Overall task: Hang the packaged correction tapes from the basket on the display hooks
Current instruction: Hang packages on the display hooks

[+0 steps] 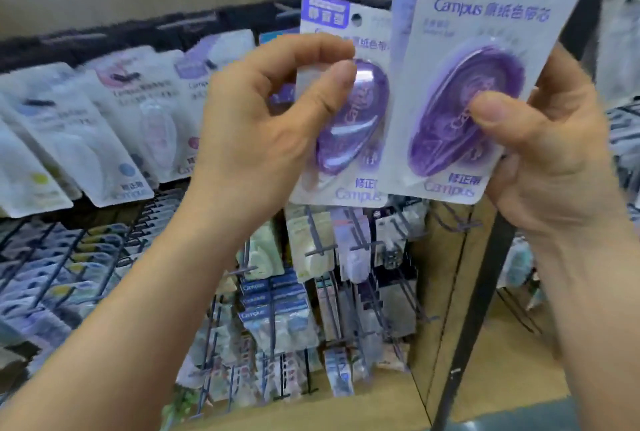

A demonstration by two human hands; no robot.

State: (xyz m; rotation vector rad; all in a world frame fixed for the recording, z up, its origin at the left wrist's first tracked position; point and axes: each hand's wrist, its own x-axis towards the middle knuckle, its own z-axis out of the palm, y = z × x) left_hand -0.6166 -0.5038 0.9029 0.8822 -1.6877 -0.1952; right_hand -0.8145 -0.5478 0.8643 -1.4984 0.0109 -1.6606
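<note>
My left hand point(263, 119) pinches the left edge of a purple correction tape package point(349, 132), held upright with its hang hole at the top. My right hand point(540, 160) grips a larger-looking purple correction tape package point(485, 84), thumb pressed on its blister; a further card edge shows behind it. Both packages are raised in front of the display rack. Black display hooks point(194, 22) run along the rack's top row behind the packages. The basket is not in view.
Hanging white packages point(114, 139) of other correction tapes fill the upper left row. Lower rows of wire hooks point(332, 250) carry small packaged goods. A black upright post point(485, 292) stands at the right, beside a wooden panel.
</note>
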